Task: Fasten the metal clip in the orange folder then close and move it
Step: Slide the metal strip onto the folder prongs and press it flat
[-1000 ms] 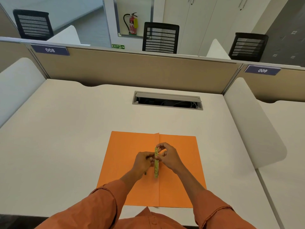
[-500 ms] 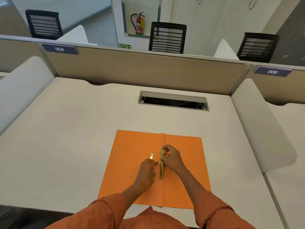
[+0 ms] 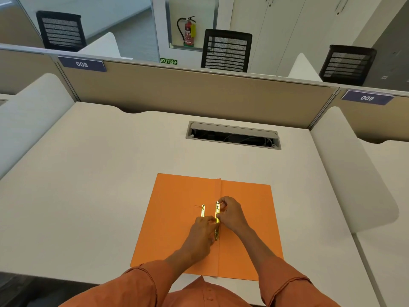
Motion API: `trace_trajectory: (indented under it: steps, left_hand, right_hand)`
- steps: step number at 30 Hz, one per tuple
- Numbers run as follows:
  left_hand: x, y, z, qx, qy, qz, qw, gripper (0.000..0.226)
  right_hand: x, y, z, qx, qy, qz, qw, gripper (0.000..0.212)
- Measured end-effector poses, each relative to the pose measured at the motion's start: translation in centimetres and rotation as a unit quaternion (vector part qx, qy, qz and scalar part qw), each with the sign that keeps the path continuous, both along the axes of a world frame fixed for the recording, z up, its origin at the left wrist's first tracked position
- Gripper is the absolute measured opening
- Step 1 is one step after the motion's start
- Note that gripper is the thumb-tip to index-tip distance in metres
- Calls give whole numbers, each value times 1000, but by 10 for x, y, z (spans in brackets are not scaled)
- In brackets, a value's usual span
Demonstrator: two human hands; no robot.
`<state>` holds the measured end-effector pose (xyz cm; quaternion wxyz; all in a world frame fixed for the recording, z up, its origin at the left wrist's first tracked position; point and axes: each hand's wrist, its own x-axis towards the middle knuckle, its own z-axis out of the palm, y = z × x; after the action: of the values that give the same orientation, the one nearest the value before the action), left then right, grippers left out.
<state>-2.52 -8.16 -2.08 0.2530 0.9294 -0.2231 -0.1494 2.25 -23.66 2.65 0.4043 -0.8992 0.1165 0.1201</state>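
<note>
An orange folder (image 3: 172, 218) lies open and flat on the white desk (image 3: 88, 185), near its front edge. Along the centre crease runs a long gold metal clip bar (image 3: 217, 216). A shorter gold prong (image 3: 203, 210) lies flat on the left leaf beside it. My right hand (image 3: 232, 212) pinches the bar near its far end with thumb and fingers. My left hand (image 3: 202, 233) rests on the left leaf with its fingertips against the middle of the bar and over the prong's near end.
An open cable slot (image 3: 233, 135) is sunk into the desk behind the folder. A beige partition (image 3: 177, 89) stands along the back edge and white side dividers (image 3: 349, 173) flank the desk. Black chairs stand beyond the partition.
The clip bar has gone from held upright between both hands to lying along the crease. The prong on the left leaf has come into view. My left hand has shifted down the bar.
</note>
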Motion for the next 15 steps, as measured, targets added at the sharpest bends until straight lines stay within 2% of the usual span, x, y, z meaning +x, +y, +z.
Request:
trace_trajectory:
  steps: [4,8,10,15]
  left_hand:
    - [0,-3,0,37,-28,-25,999,53]
    - [-4,-4,-1,68,-49,-38,996,49]
    - [-6,-4,-3,87,-57,-38,994,50]
    - [-5,-3,-1,111,-59,-47,991,58]
  right_hand:
    - [2,2,2,-7,-18,9,1000,43]
    - [5,3,1,-31,-45,22,998,18]
    - [5,1,0,-40,-48,11,998,9]
    - [8,-6,-1,-37,-32,-44,998,5]
